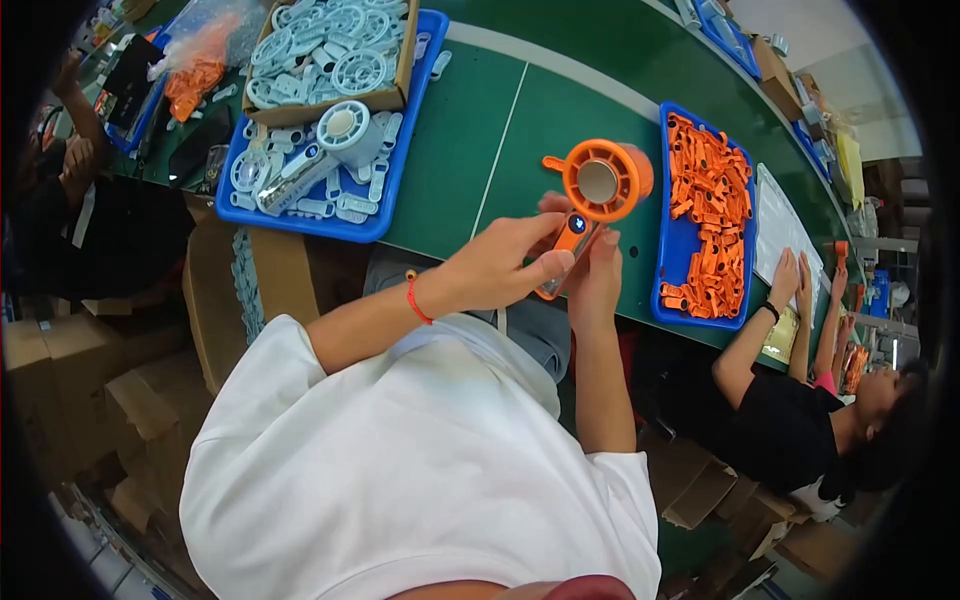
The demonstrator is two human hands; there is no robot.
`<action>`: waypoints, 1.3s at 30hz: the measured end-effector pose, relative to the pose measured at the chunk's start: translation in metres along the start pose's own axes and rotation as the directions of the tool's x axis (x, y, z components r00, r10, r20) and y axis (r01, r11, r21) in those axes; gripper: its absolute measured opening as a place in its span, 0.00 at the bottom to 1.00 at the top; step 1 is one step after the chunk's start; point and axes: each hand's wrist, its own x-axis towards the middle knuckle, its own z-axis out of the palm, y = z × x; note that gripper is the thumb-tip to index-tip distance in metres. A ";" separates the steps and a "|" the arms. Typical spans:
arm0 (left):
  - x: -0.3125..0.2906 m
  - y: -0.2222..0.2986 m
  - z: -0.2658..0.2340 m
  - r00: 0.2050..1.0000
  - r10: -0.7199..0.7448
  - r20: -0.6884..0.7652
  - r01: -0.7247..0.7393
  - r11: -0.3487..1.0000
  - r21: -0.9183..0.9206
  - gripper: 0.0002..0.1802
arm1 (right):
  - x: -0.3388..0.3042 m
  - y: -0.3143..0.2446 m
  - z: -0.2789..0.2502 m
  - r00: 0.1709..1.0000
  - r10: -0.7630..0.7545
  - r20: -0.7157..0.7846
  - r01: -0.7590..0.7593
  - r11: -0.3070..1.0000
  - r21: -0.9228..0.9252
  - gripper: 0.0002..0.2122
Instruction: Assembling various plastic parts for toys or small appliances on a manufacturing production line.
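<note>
An orange handheld fan (610, 170) is held up over the near edge of the green table, its round orange-rimmed head with a grey centre at the top. My left hand (505, 258), with a red string bracelet at the wrist, pinches the orange front of the handle between thumb and fingers. From the other side, my right hand (597, 270) grips the same handle; part of its fingers is hidden behind it. A dark round spot shows on the handle above my left thumb. An orange tab sticks out to the left of the fan head.
Right of the fan, a blue tray (662, 270) holds many orange parts. At left, another blue tray (395, 200) bears a cardboard box (405, 60) of pale blue parts and a pale blue fan (335, 140). A co-worker (780, 410) works at right over white sheets (785, 220); another person sits far left.
</note>
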 end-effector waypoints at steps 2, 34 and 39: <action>-0.001 0.006 -0.010 0.996 0.076 0.053 -0.092 0.866 0.492 0.17 | -0.001 0.007 0.004 0.997 0.000 -0.072 -0.004 0.998 -0.055 0.32; 0.004 -0.030 -0.009 0.940 0.215 -0.266 -0.009 0.793 0.609 0.43 | 0.023 -0.001 0.012 0.980 0.176 -0.091 -0.190 0.967 -0.170 0.23; 0.004 -0.037 -0.004 0.924 0.269 -0.270 -0.059 0.801 0.596 0.43 | 0.021 0.001 0.004 0.971 0.208 -0.118 -0.237 0.911 -0.337 0.20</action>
